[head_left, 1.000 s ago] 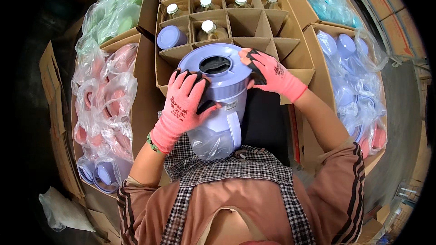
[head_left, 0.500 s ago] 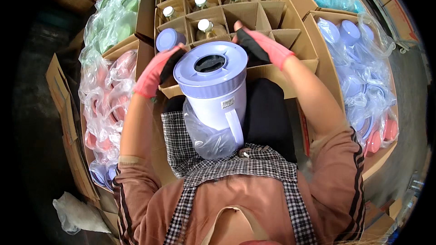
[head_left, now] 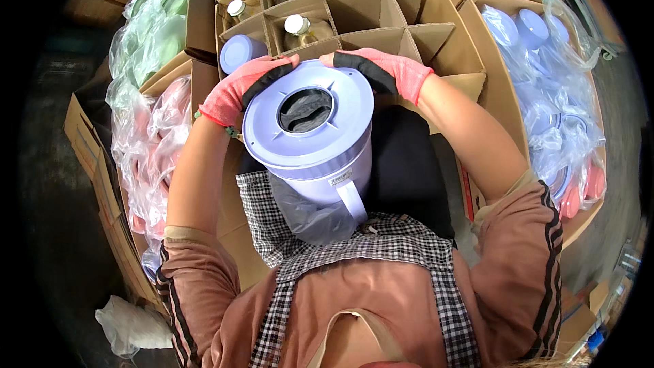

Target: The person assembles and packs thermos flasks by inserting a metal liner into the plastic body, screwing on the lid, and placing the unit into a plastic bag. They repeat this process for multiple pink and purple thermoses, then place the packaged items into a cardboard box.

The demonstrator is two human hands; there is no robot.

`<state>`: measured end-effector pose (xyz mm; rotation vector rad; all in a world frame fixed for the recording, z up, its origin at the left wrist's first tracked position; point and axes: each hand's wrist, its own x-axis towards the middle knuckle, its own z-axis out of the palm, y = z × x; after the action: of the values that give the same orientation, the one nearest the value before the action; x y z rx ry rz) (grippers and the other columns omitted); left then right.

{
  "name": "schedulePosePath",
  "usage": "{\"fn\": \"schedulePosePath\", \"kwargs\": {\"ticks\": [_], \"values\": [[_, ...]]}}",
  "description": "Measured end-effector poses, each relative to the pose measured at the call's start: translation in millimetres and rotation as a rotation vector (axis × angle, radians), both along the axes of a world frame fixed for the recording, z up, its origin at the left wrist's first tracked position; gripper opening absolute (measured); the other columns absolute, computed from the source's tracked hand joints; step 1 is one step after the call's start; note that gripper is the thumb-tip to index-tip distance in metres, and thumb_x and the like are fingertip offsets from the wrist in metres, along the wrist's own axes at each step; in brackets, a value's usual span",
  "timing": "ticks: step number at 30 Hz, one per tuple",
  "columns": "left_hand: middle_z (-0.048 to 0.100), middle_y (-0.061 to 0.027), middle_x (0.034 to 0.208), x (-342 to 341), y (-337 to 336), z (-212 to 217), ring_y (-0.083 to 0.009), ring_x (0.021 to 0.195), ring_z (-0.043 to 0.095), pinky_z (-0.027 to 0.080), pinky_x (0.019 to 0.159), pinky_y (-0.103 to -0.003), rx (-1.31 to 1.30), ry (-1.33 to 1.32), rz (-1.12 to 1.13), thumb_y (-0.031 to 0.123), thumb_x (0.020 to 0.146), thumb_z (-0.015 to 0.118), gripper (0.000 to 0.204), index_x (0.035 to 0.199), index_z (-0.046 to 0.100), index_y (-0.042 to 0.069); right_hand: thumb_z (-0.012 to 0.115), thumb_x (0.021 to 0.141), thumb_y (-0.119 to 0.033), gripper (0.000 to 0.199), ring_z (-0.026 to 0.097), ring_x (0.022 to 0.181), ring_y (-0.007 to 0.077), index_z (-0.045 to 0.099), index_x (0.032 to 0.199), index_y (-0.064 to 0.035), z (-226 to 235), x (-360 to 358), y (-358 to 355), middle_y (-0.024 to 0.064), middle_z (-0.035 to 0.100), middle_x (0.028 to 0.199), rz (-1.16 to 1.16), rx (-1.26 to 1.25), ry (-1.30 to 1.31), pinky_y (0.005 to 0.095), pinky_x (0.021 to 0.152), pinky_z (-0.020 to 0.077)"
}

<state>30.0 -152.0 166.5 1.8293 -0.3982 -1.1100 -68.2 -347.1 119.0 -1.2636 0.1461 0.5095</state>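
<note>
I see a lavender jug (head_left: 310, 140) centre frame, over the lap, just near of the divided carton (head_left: 409, 10). Long axis runs near-vertical, top tilted toward the camera — the round lid (head_left: 306, 114) with its dark centre opening faces up at me. Handle (head_left: 354, 201) points to the near side, toward the body. A clear plastic bag (head_left: 300, 215) hangs around its lower part.

Left hand (head_left: 245, 88), pink glove, grip wrapped on the lid's far-left rim. Right hand (head_left: 381, 71), same glove, grip on the far-right rim — fingertips of both nearly meet at the far edge. Both are holding the jug.

Far side: carton cells hold capped bottles (head_left: 296, 27); one lavender lid piece (head_left: 238, 51) sits in the left cell, just beside the left hand. Bagged pink lids (head_left: 157, 136) lie left, bagged lavender ones (head_left: 545, 116) right.
</note>
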Motion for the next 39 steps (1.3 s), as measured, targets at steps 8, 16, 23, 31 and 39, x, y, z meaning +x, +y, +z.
{"fn": "schedulePosePath", "kwargs": {"ticks": [8,16,23,31,39], "values": [[0.055,-0.0005,0.092,17.9,8.0,-18.1,-0.0069,0.081,0.049,0.042,0.073,-0.025,-0.005,0.344,-0.06,0.031,0.088,0.044,0.037,0.113,0.049,0.005,0.051,0.08,-0.047,0.033,0.044,0.054,0.0049,0.056,0.085,-0.0144,11.7,4.1,-10.6,-0.0043,0.051,0.065,0.226,-0.066,0.068,0.018,0.048,0.0329],[0.058,-0.0046,0.098,3.7,29.5,-24.0,-0.0106,0.084,0.055,0.046,0.075,-0.024,-0.033,0.467,0.046,0.036,0.083,0.052,0.041,0.107,0.052,0.002,0.042,0.086,-0.044,0.049,0.047,0.095,0.0078,0.047,0.118,-0.0068,-15.7,62.4,15.0,-0.0022,0.054,0.108,0.68,-0.111,-0.223,0.0211,0.09,0.0329],[0.059,-0.0017,0.086,6.8,39.5,-37.3,-0.009,0.076,0.055,0.046,0.069,-0.023,-0.1,0.06,-0.111,0.037,0.086,0.047,0.038,0.099,0.055,0.002,0.048,0.085,-0.04,0.047,0.049,0.094,0.0096,0.054,0.111,-0.0014,20.7,34.5,10.6,0.0042,0.058,0.101,0.409,-0.387,-0.2,0.0197,0.086,0.0353],[0.045,-0.0102,0.118,-126.3,40.6,-3.7,-0.0181,0.108,0.044,0.034,0.093,-0.031,-0.664,-0.141,0.727,0.043,0.086,0.041,0.056,0.121,0.038,-0.001,0.041,0.085,-0.048,0.061,0.046,0.102,0.0169,0.034,0.124,-0.0006,-5.5,-28.5,36.8,0.0095,0.048,0.112,-0.406,0.656,-0.033,0.0293,0.09,0.0367],[0.049,-0.0095,0.108,-95.8,50.5,-13.8,-0.0175,0.098,0.047,0.036,0.086,-0.03,-0.478,-0.425,0.844,0.019,0.088,0.036,0.036,0.12,0.04,0.001,0.039,0.089,-0.038,0.044,0.045,0.088,0.0133,0.04,0.112,-0.0006,11.3,-84.5,29.2,0.004,0.047,0.093,-0.747,-0.162,-0.354,0.0301,0.079,0.0386]]}}
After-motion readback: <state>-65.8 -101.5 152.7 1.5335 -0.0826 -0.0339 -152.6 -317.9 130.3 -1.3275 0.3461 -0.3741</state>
